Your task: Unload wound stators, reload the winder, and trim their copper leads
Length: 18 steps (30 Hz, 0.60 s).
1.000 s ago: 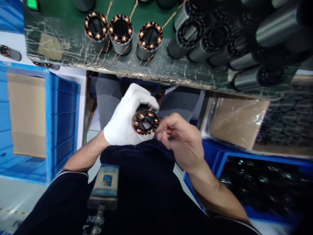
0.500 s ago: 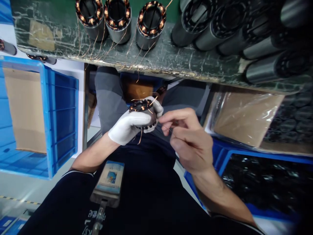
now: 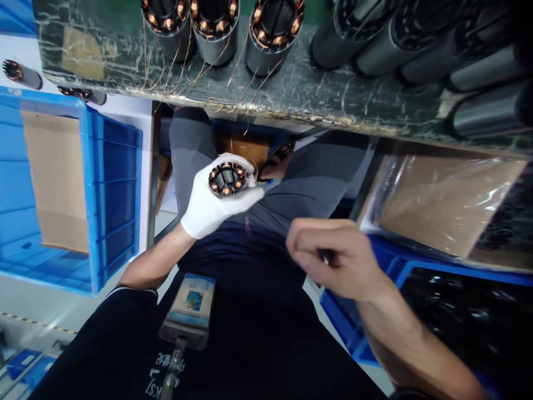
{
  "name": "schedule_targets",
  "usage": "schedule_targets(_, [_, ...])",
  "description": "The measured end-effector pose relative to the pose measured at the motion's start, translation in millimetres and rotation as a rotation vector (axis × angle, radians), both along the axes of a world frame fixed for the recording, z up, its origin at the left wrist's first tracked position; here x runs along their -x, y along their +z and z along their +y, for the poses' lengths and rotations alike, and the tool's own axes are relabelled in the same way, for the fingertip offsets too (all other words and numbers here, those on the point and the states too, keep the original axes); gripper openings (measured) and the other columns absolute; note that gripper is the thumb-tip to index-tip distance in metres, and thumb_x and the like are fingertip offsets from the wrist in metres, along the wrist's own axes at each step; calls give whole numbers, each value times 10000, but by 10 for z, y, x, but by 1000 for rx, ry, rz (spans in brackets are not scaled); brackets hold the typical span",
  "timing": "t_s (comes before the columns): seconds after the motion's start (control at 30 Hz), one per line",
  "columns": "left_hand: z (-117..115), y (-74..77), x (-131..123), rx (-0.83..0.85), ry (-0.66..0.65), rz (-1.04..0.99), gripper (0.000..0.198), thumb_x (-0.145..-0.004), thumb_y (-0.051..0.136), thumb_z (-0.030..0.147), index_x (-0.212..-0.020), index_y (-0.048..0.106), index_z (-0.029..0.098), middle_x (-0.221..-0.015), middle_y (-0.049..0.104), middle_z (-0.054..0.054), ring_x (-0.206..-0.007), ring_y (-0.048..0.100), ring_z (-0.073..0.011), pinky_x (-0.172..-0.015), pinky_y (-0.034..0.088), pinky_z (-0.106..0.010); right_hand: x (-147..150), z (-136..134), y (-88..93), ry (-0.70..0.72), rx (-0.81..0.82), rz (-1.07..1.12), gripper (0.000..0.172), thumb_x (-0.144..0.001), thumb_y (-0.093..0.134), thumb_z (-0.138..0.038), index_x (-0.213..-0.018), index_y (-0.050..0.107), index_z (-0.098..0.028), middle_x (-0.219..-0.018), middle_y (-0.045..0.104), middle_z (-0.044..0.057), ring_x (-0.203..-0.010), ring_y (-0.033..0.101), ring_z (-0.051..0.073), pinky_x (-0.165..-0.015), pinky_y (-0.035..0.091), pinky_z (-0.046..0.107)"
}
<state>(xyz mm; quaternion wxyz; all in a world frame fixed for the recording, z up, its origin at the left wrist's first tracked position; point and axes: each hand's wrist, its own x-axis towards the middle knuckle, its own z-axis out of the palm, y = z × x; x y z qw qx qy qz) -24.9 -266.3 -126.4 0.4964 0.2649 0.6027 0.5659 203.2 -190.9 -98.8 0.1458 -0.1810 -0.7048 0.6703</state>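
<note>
The gloved left hand (image 3: 210,204) is wrapped around a copper-wound stator (image 3: 227,178) in front of the bench (image 3: 325,94), the wound end facing up towards the camera. It is probably rigid and fairly heavy, with copper windings (image 3: 227,191) that could be nicked easily, so it is best held round the outside. The fingers hide most of its body, while farther right the right hand (image 3: 333,253) is curled closed, well apart from it, and whether it pinches anything is too blurred to tell
</note>
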Motion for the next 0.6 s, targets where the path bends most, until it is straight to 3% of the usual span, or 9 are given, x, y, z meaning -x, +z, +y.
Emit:
schedule_targets(0.07, [-20, 111, 36, -80, -65, 211, 423, -746, 1067, 269, -1056, 783, 225, -1014, 794, -11, -928, 784, -204, -974, 654, -367, -15, 85, 49, -244, 27, -55, 325, -1066, 785, -248, -758, 683, -226, -719, 652, -6, -616, 567, 131, -554, 397, 291])
schedule_targets(0.13, [-56, 231, 40, -107, -130, 282, 573, -733, 1093, 278, -1223, 799, 242, -1224, 816, -47, -1120, 814, -276, -1081, 655, -413, 100, 135, 66, -383, 123, -91, 176, -1032, 889, -394, -977, 854, -230, -750, 680, -10, -588, 532, 124, -519, 371, 282])
schedule_targets(0.2, [-100, 323, 12, -90, -163, 282, 729, -723, 1113, 325, -1366, 776, 263, -1410, 782, -73, -1278, 795, -334, -1137, 650, -440, 288, 158, 44, -381, 232, -98, 333, -963, 962, -495, -1175, 902, -245, -835, 719, -8, -577, 484, 100, -497, 347, 258])
schedule_targets(0.27, [-144, 361, -39, -66, -189, 244, 788, -732, 1112, 347, -1430, 752, 284, -1464, 766, -75, -1331, 783, -353, -1149, 646, -444, 468, 162, 3, -356, 259, -68, 312, -936, 985, -499, -1104, 907, -247, -894, 751, 4, -613, 511, 97, -522, 394, 247])
schedule_targets(0.37, [-202, 324, -127, -14, -154, 257, 794, -733, 1105, 327, -1427, 719, 323, -1331, 807, -41, -1170, 822, -313, -1074, 652, -440, 611, 141, -50, -419, 188, -38, 233, -985, 951, -421, -901, 850, -229, -846, 745, 4, -622, 574, 107, -536, 462, 252])
schedule_targets(0.43, [-230, 267, -172, 3, -96, 322, 767, -740, 1089, 303, -1394, 692, 345, -1196, 820, -11, -1001, 821, -271, -980, 651, -434, 621, 121, -69, -456, 188, -30, 211, -1009, 928, -377, -897, 829, -227, -826, 740, -4, -583, 604, 104, -499, 482, 248])
schedule_targets(0.5, [-249, 213, -189, -70, -69, 391, 694, -742, 1070, 301, -1318, 683, 338, -1116, 814, -1, -918, 808, -258, -908, 644, -432, 591, 113, -71, -466, 216, -23, 190, -1010, 925, -348, -903, 822, -230, -828, 744, -14, -547, 625, 98, -462, 498, 237])
schedule_targets(0.6, [-272, 171, -152, -206, -109, 420, 571, -755, 1047, 332, -1202, 694, 309, -1108, 818, -27, -940, 817, -290, -922, 654, -467, 508, 159, -47, -425, 219, -51, 179, -1002, 939, -333, -906, 821, -239, -822, 740, -28, -522, 629, 87, -456, 533, 230])
